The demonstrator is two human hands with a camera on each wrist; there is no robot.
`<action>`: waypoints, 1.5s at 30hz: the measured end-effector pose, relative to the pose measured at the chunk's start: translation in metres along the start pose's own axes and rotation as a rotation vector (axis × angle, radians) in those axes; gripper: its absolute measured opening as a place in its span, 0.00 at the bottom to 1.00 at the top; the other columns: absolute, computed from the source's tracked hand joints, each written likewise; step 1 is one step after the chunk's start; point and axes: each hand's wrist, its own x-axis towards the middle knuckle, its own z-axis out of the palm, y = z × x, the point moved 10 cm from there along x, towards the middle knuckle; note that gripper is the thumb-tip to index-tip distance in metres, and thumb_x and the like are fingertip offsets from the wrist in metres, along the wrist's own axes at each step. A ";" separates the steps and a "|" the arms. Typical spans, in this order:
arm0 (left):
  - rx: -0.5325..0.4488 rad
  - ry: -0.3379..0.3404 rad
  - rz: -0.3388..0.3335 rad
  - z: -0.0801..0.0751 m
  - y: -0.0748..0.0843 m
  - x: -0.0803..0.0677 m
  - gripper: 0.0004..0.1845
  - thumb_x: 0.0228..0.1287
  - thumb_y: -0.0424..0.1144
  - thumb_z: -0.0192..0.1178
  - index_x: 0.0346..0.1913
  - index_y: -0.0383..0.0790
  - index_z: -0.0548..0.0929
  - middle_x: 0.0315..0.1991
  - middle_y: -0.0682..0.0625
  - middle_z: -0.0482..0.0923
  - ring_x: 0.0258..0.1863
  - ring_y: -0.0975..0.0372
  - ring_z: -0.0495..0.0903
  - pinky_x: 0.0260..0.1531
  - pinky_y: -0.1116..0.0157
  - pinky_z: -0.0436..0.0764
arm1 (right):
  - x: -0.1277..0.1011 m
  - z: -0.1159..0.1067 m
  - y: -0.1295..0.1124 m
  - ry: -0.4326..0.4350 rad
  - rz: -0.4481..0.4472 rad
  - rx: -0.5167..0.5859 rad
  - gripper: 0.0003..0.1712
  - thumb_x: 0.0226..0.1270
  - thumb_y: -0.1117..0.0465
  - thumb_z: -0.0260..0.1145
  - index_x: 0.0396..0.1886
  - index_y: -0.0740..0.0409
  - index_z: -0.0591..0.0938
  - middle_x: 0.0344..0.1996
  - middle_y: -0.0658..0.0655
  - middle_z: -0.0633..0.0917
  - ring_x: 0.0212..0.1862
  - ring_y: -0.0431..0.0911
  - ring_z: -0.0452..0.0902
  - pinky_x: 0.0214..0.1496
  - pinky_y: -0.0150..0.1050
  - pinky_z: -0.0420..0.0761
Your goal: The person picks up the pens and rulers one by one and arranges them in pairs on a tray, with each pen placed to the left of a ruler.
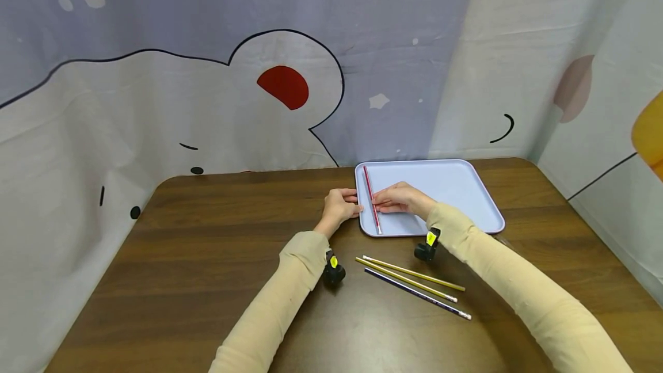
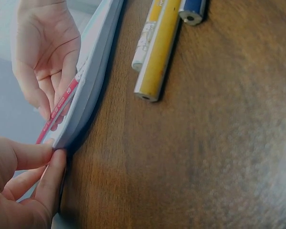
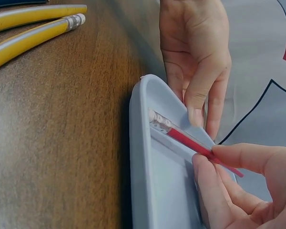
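Makeshift recording booth: cartoon-print curtains point(image 1: 207, 102) around a wooden table point(image 1: 207, 281).

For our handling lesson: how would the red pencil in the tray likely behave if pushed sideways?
The red pencil looks thin, straight and stiff, so it probably slides or rolls easily. It lies against the tray rim, which likely stops it rolling leftward. It seems light: the right hand pinches it with fingertips alone.

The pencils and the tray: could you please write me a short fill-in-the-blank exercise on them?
1. The right hand pinches the ____ pencil lying in the tray.
2. The left hand holds the tray's ____ edge.
3. ____ pencils lie on the table outside the tray.
4. Of those, the one nearest the person is dark ____.

Answers: red; left; three; blue
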 end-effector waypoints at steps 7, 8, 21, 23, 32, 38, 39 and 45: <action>-0.007 -0.008 -0.001 0.000 0.000 0.000 0.24 0.52 0.19 0.65 0.56 0.28 0.79 0.47 0.34 0.82 0.31 0.59 0.84 0.35 0.63 0.88 | -0.003 0.001 -0.003 0.004 -0.010 -0.024 0.27 0.64 0.70 0.61 0.62 0.77 0.69 0.22 0.47 0.85 0.28 0.36 0.82 0.36 0.25 0.85; -0.007 -0.008 -0.001 0.000 0.000 0.000 0.24 0.51 0.19 0.65 0.55 0.28 0.79 0.47 0.34 0.82 0.30 0.60 0.84 0.35 0.63 0.88 | -0.003 0.001 -0.003 0.006 -0.010 -0.026 0.27 0.64 0.70 0.61 0.62 0.77 0.69 0.22 0.48 0.85 0.28 0.36 0.82 0.36 0.25 0.85; 0.000 -0.003 0.003 0.002 0.000 0.000 0.24 0.51 0.19 0.65 0.55 0.28 0.80 0.46 0.34 0.82 0.33 0.59 0.83 0.35 0.64 0.88 | 0.002 -0.007 0.002 0.063 0.005 -0.067 0.22 0.61 0.70 0.64 0.55 0.74 0.77 0.22 0.49 0.86 0.28 0.36 0.83 0.36 0.26 0.86; 0.001 -0.001 0.004 0.002 0.000 0.001 0.24 0.51 0.19 0.65 0.55 0.28 0.80 0.46 0.34 0.82 0.33 0.59 0.83 0.34 0.64 0.88 | 0.000 -0.005 0.000 0.062 -0.005 -0.076 0.23 0.62 0.70 0.63 0.56 0.75 0.76 0.22 0.49 0.86 0.28 0.36 0.82 0.37 0.26 0.85; -0.013 0.000 0.005 0.003 -0.002 0.000 0.24 0.50 0.18 0.65 0.55 0.27 0.80 0.45 0.33 0.83 0.25 0.64 0.80 0.31 0.65 0.88 | -0.003 0.000 -0.002 0.063 -0.019 -0.086 0.23 0.63 0.70 0.62 0.57 0.78 0.74 0.21 0.49 0.85 0.26 0.36 0.82 0.35 0.26 0.85; -0.012 0.003 0.021 0.003 -0.001 -0.001 0.24 0.50 0.18 0.65 0.54 0.27 0.80 0.44 0.33 0.83 0.24 0.65 0.80 0.29 0.67 0.88 | -0.008 0.000 -0.004 0.071 -0.040 -0.090 0.22 0.64 0.70 0.61 0.55 0.80 0.74 0.23 0.51 0.86 0.27 0.37 0.82 0.36 0.27 0.86; -0.011 0.003 0.021 0.003 0.000 -0.001 0.24 0.50 0.18 0.65 0.54 0.27 0.80 0.44 0.33 0.83 0.24 0.65 0.79 0.29 0.67 0.88 | -0.009 0.000 -0.005 0.073 -0.047 -0.092 0.22 0.64 0.70 0.61 0.55 0.80 0.74 0.24 0.51 0.86 0.27 0.37 0.82 0.37 0.28 0.86; -0.009 0.002 0.020 0.003 -0.001 -0.001 0.24 0.51 0.19 0.64 0.54 0.27 0.80 0.44 0.33 0.83 0.23 0.65 0.79 0.30 0.66 0.88 | -0.011 0.000 -0.008 0.090 -0.077 -0.128 0.20 0.63 0.69 0.62 0.52 0.80 0.77 0.26 0.54 0.87 0.28 0.37 0.83 0.39 0.31 0.87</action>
